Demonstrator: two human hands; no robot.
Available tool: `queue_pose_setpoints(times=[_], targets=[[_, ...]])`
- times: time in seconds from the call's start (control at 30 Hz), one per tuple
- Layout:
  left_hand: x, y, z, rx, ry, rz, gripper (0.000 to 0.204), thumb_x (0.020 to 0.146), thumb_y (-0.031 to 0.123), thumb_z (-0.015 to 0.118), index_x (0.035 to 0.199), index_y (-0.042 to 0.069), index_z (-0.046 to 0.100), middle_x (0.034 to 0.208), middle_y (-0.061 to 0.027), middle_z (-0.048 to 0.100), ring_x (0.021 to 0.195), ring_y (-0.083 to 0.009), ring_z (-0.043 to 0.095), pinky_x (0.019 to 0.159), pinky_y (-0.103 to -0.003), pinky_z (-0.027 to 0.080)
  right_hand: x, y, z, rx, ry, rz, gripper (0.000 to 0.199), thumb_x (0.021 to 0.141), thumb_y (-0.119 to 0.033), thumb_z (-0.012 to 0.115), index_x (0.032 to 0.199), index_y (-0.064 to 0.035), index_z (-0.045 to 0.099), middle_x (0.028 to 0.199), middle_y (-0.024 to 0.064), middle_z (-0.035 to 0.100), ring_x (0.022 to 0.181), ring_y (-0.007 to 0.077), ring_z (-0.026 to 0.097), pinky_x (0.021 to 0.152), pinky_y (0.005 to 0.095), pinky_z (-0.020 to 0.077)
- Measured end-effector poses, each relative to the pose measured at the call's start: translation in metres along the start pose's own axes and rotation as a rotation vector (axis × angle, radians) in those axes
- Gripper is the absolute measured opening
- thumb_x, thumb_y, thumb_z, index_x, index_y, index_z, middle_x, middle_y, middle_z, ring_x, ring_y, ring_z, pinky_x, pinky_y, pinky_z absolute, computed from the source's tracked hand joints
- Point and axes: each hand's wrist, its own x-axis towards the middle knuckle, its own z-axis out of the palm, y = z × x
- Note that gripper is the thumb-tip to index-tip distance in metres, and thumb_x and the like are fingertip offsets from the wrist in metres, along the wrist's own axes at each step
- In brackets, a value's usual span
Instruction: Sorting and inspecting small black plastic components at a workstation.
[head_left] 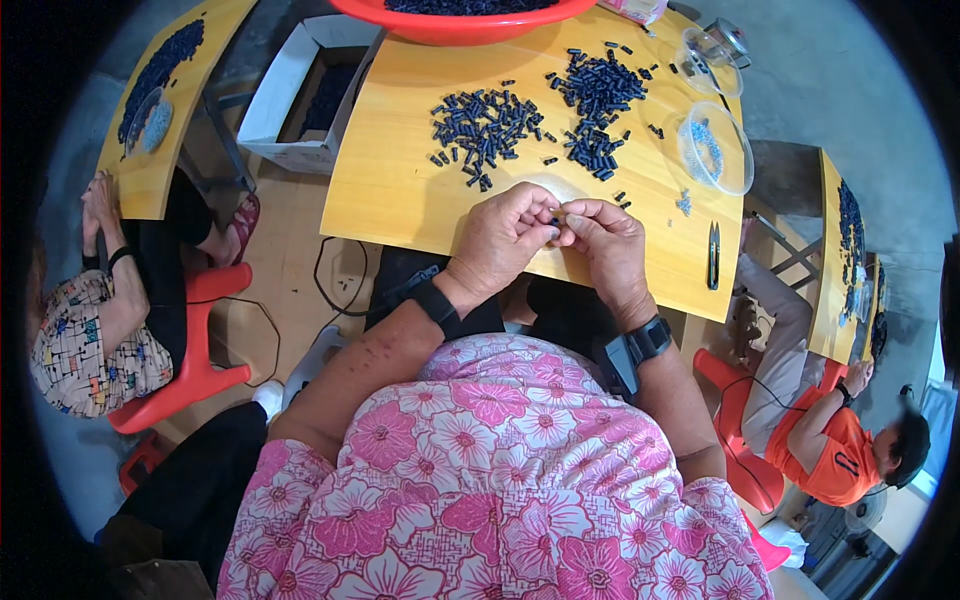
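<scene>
My left hand [505, 235] and right hand [608, 245] meet fingertip to fingertip at the near edge of the wooden table [390, 190], both pinched shut on one small dark tube [556, 219]. Beyond lie two heaps of dark tubes [487, 125]. The red basin [462, 20] holds more tubes. The clear bowl [715, 150] at right holds pale small bits.

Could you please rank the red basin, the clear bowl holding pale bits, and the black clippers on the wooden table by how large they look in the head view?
1. Red basin, though partly cut off by the frame.
2. Clear bowl.
3. Black clippers.
</scene>
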Motion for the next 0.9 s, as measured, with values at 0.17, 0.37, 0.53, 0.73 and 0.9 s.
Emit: queue_pose_setpoints(times=[0.17,0.37,0.53,0.73,0.9], targets=[[0.000,0.000,0.001,0.038,0.019,-0.002,0.028,0.083,-0.007,0.067,0.108,0.003,0.057,0.086,-0.0041,0.065,0.079,-0.0101,0.068,0.071,-0.023,0.056,0.001,-0.004,0.001,-0.013,-0.040,0.021,0.012,0.091,0.002,0.061,0.098,0.0034,0.071,0.081,0.0058,0.067,0.072,0.0119,0.061,0.073,0.0275,0.0536],[0.000,-0.001,0.001,0.040,0.018,0.009,0.037,0.082,-0.008,0.068,0.113,0.004,0.052,0.081,-0.0049,0.066,0.076,-0.0111,0.069,0.069,-0.023,0.055,0.002,-0.005,0.000,-0.110,-0.075,0.033,0.012,0.091,0.002,0.060,0.097,0.0038,0.071,0.079,0.0057,0.067,0.070,0.0111,0.060,0.071,0.0264,0.0523],[0.000,0.000,0.001,0.022,0.013,-0.003,0.039,0.081,-0.007,0.069,0.114,0.005,0.052,0.079,-0.0046,0.066,0.075,-0.0116,0.069,0.069,-0.024,0.055,0.003,-0.006,0.000,-0.155,-0.093,0.030,0.011,0.090,0.002,0.061,0.096,0.0037,0.070,0.079,0.0056,0.067,0.070,0.0109,0.060,0.071,0.0262,0.0522],[-0.001,0.000,0.001,0.122,0.042,0.029,0.039,0.079,-0.005,0.072,0.112,0.005,0.054,0.079,-0.0034,0.066,0.076,-0.0105,0.068,0.070,-0.024,0.054,0.005,-0.009,-0.002,-0.423,-0.125,-0.133,0.010,0.085,0.003,0.063,0.090,-0.0004,0.071,0.078,0.0052,0.065,0.069,0.0132,0.061,0.069,0.0266,0.0515],[-0.002,-0.002,0.002,0.142,0.057,0.051,0.039,0.079,-0.002,0.074,0.111,0.006,0.055,0.081,-0.0035,0.068,0.077,-0.0095,0.068,0.070,-0.024,0.054,0.008,-0.014,-0.002,-0.915,-0.190,-0.510,0.009,0.076,-0.003,0.069,0.083,-0.0083,0.071,0.078,0.0082,0.062,0.074,0.0252,0.062,0.068,0.0335,0.0518]])
